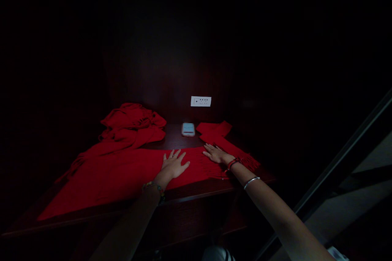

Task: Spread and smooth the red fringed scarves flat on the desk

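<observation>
Red cloth [122, 175] stretched left-to-right along the bench [174, 140]
Right hand [216, 154] nearer the fringed end [211, 168], left hand [174, 166] farther inward; both lie flat, splayed, gripping nothing.

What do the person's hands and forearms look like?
No sleeves show on the forearms. The left hand wears a ring and, at the wrist, a multicoloured beaded bracelet; the right hand, a red bracelet and, further up, a silver bangle.
</observation>
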Demonstrator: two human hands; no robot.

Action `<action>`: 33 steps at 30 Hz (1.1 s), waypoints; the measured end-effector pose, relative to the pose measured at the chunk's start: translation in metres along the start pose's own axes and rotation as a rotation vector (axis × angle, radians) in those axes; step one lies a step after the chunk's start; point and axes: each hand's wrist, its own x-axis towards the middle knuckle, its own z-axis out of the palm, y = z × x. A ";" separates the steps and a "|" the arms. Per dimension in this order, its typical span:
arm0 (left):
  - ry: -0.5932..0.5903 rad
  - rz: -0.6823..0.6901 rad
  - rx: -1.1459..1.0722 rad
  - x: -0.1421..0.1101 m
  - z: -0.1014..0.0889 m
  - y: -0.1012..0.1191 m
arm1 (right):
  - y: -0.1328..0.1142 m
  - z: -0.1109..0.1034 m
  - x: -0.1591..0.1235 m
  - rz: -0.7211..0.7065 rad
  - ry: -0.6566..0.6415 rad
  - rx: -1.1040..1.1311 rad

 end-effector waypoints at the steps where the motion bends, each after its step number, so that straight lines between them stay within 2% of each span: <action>1: 0.001 -0.003 -0.002 0.000 0.000 0.000 | 0.000 -0.001 -0.003 0.005 0.031 0.006; 4: 0.002 -0.005 -0.003 0.001 0.000 0.000 | -0.016 0.002 -0.013 -0.085 0.104 0.056; 7: -0.001 -0.003 -0.001 0.001 0.000 0.000 | -0.033 0.009 -0.024 -0.177 0.059 0.068; 9: -0.007 -0.007 -0.001 0.000 -0.001 0.001 | -0.032 0.009 -0.028 -0.150 0.016 0.045; 12: -0.017 -0.010 -0.006 -0.002 -0.003 0.002 | -0.015 0.003 -0.030 -0.031 -0.032 0.013; 15: -0.020 -0.010 -0.008 -0.002 -0.004 0.002 | -0.008 -0.004 -0.032 0.033 0.012 0.005; 17: -0.022 -0.010 -0.007 -0.002 -0.004 0.002 | -0.018 -0.004 -0.038 -0.012 0.097 0.025; 19: -0.020 -0.012 -0.005 -0.003 -0.004 0.002 | -0.034 0.000 -0.046 -0.123 0.141 0.051; 22: -0.018 -0.016 0.004 -0.004 -0.005 0.003 | -0.048 0.009 -0.060 -0.224 0.095 0.051; 26: -0.023 -0.016 -0.003 -0.004 -0.006 0.004 | -0.031 0.007 -0.070 -0.107 0.028 0.010; 29: -0.018 -0.014 -0.014 -0.003 -0.004 0.003 | -0.019 -0.003 -0.070 -0.035 0.041 -0.004; 31: -0.009 -0.011 -0.017 -0.002 -0.003 0.002 | -0.026 -0.007 -0.067 -0.055 0.103 0.011; 33: 0.000 -0.012 -0.013 -0.002 -0.002 0.001 | -0.041 -0.008 -0.063 -0.134 0.145 0.037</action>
